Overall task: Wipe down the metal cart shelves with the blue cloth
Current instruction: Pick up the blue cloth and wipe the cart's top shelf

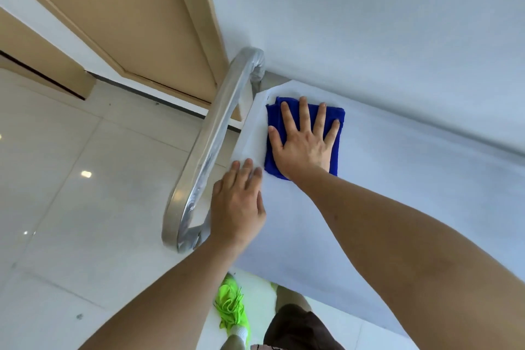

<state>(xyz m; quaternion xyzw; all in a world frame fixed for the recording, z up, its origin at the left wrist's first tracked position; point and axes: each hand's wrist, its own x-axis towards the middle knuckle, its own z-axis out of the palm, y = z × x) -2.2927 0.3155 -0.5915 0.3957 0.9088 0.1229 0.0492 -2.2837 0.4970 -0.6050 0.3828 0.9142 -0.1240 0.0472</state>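
The folded blue cloth [274, 119] lies flat on the cart's top shelf [383, 185], near its far left corner. My right hand [304, 142] presses on the cloth with fingers spread and straight. My left hand [238, 204] rests on the shelf's left edge, fingers straight, just beside the cart's metal handle [210, 148]. The shelf surface looks pale and covered in a whitish film. The lower shelves are hidden under the top one.
A white wall [369, 14] runs right behind the cart. A beige door [127, 14] stands to the left. Glossy pale floor tiles [71, 179] spread at the left. My bright green shoe [231, 307] shows below the shelf's near edge.
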